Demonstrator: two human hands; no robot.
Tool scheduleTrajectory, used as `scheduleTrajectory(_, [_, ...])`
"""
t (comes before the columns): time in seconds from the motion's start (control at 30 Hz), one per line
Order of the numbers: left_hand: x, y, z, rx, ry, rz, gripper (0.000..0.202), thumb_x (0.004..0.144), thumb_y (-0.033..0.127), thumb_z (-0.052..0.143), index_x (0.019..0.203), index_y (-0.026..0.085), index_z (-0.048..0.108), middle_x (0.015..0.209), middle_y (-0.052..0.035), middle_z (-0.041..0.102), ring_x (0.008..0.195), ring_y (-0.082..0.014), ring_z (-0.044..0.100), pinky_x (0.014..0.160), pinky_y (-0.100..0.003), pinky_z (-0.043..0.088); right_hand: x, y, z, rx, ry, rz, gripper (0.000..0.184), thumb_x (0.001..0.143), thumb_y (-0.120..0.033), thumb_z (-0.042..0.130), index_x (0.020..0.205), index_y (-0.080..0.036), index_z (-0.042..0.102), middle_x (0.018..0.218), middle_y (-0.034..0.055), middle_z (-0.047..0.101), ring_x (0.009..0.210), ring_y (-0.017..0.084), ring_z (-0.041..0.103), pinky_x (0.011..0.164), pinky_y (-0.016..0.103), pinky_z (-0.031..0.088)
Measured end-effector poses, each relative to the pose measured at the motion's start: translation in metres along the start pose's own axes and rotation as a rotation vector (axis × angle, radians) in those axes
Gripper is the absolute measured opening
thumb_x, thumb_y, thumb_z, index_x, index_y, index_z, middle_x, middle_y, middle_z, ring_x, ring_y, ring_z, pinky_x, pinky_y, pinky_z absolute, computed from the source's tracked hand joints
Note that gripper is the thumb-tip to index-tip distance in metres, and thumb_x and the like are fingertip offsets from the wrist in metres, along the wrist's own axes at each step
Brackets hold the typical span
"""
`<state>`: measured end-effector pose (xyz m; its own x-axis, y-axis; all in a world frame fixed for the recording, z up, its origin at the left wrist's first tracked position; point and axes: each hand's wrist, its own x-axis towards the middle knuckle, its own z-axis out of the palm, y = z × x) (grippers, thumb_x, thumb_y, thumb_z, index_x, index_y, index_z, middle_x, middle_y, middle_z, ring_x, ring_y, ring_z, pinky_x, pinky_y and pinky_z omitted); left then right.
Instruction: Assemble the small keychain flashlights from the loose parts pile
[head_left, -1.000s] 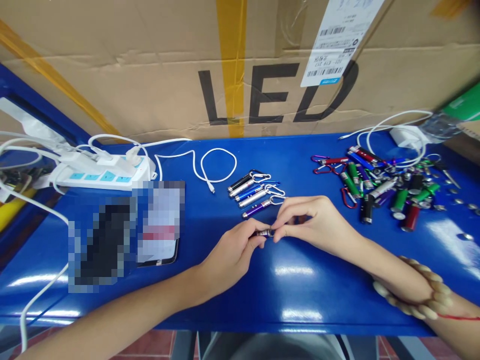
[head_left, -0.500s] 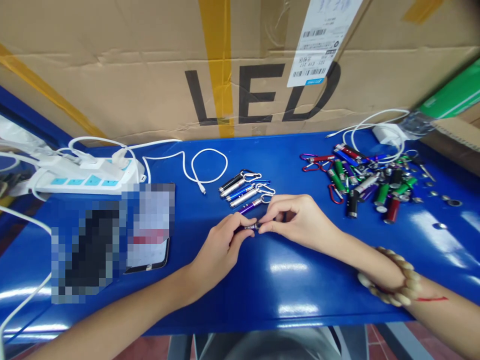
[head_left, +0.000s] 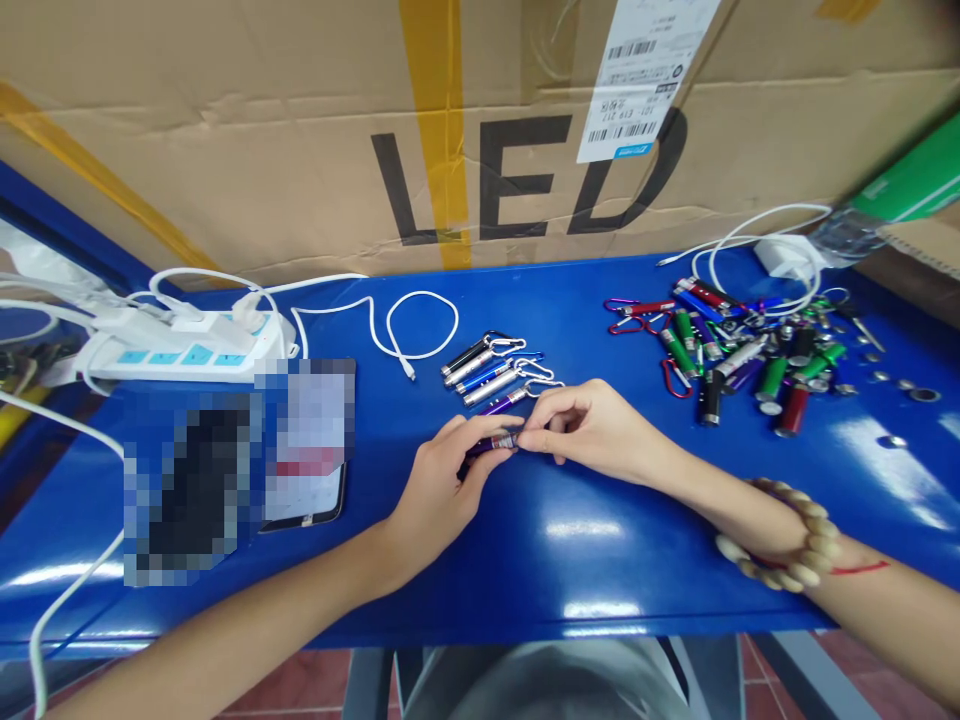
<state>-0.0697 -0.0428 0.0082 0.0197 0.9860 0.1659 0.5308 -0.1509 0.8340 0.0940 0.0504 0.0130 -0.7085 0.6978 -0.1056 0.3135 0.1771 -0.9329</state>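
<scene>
My left hand (head_left: 431,485) is closed around a small dark keychain flashlight (head_left: 496,442), and its right end pokes out between thumb and fingers. At that end my right hand (head_left: 600,435) is pinched, thumb against forefinger; whatever lies between those fingertips is too small to name. Just beyond my hands, several finished-looking keychain flashlights (head_left: 487,376) in black, silver, blue and purple lie side by side with carabiner clips. On the right is a loose pile of flashlight parts (head_left: 769,372), with coloured tubes, clips and small round metal pieces.
A large cardboard box (head_left: 300,150) marked LED stands along the back of the blue table (head_left: 480,590). At left are a white power strip (head_left: 187,350), cables and a phone (head_left: 311,440) beside a blurred dark object. A white charger (head_left: 787,257) with its cable sits at back right.
More of the dark flashlight now shows between my left thumb and fingers. My right fingertips stay at its end, and the view has shifted slightly.
</scene>
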Motion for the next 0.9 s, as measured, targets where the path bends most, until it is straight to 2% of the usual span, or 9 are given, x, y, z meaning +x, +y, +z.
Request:
scheduleTrajectory(0.2, [-0.0018,-0.0003,0.0011,0.001,-0.024,0.015,0.020,0.089,0.015,0.049,0.101,0.022,0.063,0.090,-0.0013,0.069,0.085,-0.0173,0.060,0.078,-0.028,0.046,-0.0032,-0.0048,0.0040,0.041,0.019,0.045,0.025,0.070,-0.037,0.069,0.062,-0.013,0.066,0.054,0.0001,0.059,0.043,0.006,0.049,0.041,0.018,0.038])
scheduleTrajectory(0.4, [-0.0005,0.0026,-0.0001,-0.061,-0.080,-0.049,0.021,0.093,0.016,0.041,0.104,0.019,0.059,0.077,0.0008,0.062,0.074,-0.0131,0.059,0.073,-0.024,0.045,-0.0042,-0.0059,0.0029,-0.077,0.079,-0.111,0.027,0.074,-0.037,0.066,0.061,-0.014,0.067,0.058,0.0010,0.060,0.046,0.006,0.048,0.043,0.019,0.037])
scheduleTrajectory(0.5, [-0.0005,0.0040,-0.0009,-0.069,-0.079,-0.058,0.019,0.093,0.018,0.040,0.101,0.019,0.058,0.075,0.0015,0.060,0.072,-0.0127,0.057,0.072,-0.023,0.044,-0.0035,-0.0067,0.0000,-0.167,0.157,-0.173,0.025,0.071,-0.038,0.070,0.062,-0.014,0.067,0.061,0.0015,0.062,0.046,0.006,0.047,0.042,0.020,0.037])
scheduleTrajectory(0.6, [-0.0009,0.0046,-0.0012,-0.077,-0.069,-0.069,0.017,0.093,0.018,0.040,0.099,0.018,0.056,0.074,0.0016,0.059,0.072,-0.0127,0.057,0.072,-0.023,0.043,-0.0039,-0.0074,-0.0021,-0.176,0.231,-0.236,0.021,0.066,-0.034,0.075,0.073,-0.015,0.070,0.069,0.0025,0.065,0.047,0.007,0.050,0.043,0.020,0.040])
scheduleTrajectory(0.73, [-0.0007,0.0048,-0.0016,-0.073,-0.075,-0.069,0.017,0.094,0.019,0.038,0.096,0.019,0.055,0.075,0.0011,0.060,0.074,-0.0135,0.057,0.074,-0.025,0.043,-0.0056,-0.0077,-0.0031,-0.199,0.225,-0.343,0.016,0.070,-0.031,0.073,0.078,-0.018,0.072,0.073,0.0031,0.067,0.052,0.008,0.054,0.047,0.021,0.043])
scheduleTrajectory(0.9, [-0.0009,0.0044,-0.0027,-0.052,-0.080,-0.052,0.018,0.094,0.018,0.037,0.096,0.019,0.055,0.076,0.0006,0.059,0.075,-0.0141,0.057,0.075,-0.025,0.043,-0.0067,-0.0105,-0.0037,-0.198,0.204,-0.344,0.012,0.072,-0.029,0.071,0.076,-0.018,0.073,0.069,0.0027,0.067,0.050,0.008,0.053,0.045,0.021,0.042])
